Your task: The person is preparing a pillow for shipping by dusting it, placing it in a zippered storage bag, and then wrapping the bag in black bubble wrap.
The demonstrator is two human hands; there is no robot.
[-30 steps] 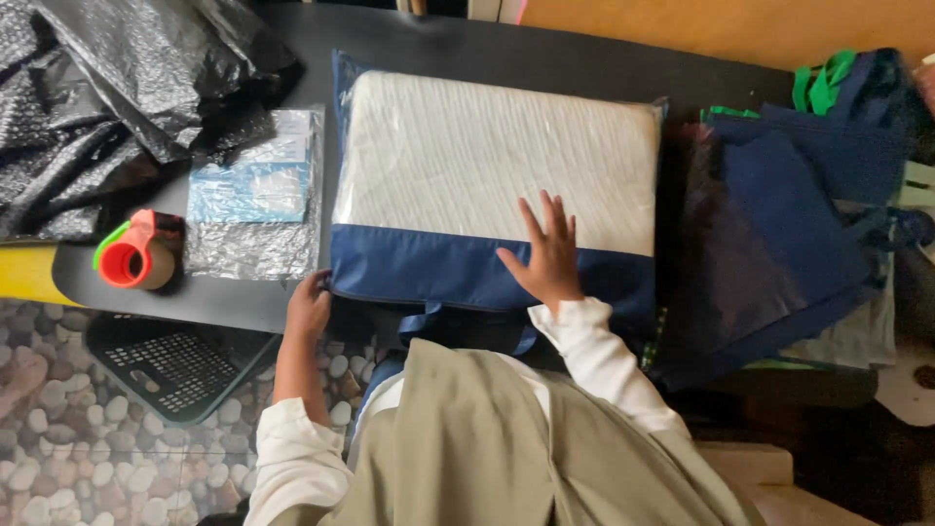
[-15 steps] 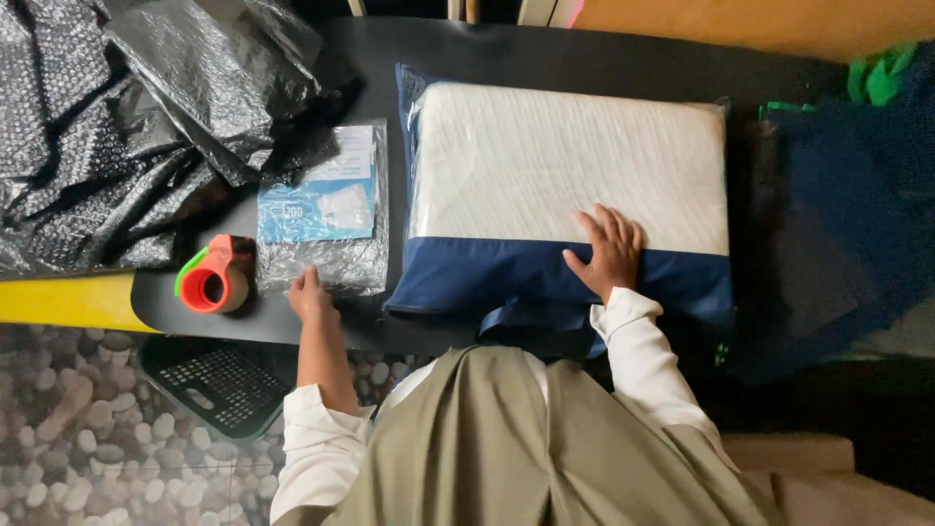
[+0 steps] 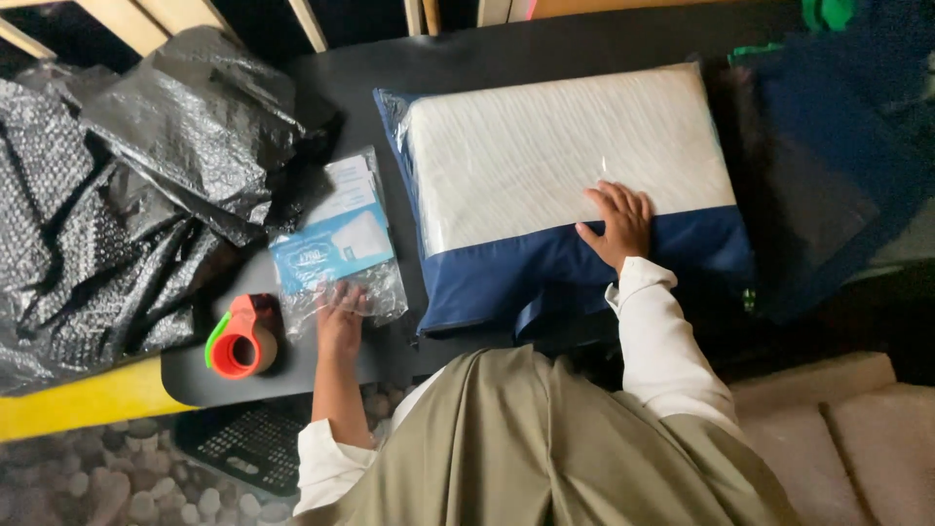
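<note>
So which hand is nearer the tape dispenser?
Left. The left hand rests on the clear packet right beside the tape dispenser; the right hand lies flat on the pillow bag, farther off.

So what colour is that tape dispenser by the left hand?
The tape dispenser is orange-red with a green part, seen in the head view.

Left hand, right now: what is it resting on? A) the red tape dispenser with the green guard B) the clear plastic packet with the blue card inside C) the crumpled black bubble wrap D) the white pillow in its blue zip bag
B: the left hand lies on the near edge of the clear plastic packet with the blue card, beside the red tape dispenser.
</note>
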